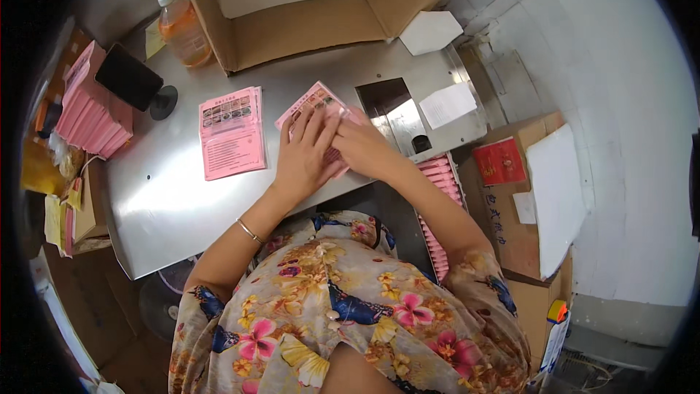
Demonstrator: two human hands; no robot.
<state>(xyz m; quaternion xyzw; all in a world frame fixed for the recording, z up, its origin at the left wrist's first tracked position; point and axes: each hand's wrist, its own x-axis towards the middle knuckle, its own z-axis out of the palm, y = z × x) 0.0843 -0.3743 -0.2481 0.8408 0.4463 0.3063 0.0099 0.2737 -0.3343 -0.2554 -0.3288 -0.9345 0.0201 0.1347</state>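
Leaflet (319,94), pink, lies partly covered by the left hand (300,155), fingers outstretched; the right hand (360,147) hides its fingertips, so I cannot tell its grip.

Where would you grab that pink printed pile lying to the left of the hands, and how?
I'd pinch the pink pile by its left long edge, coming from the left. It looks flat on the metal table; that side is open, whereas the left hand is close on its right.
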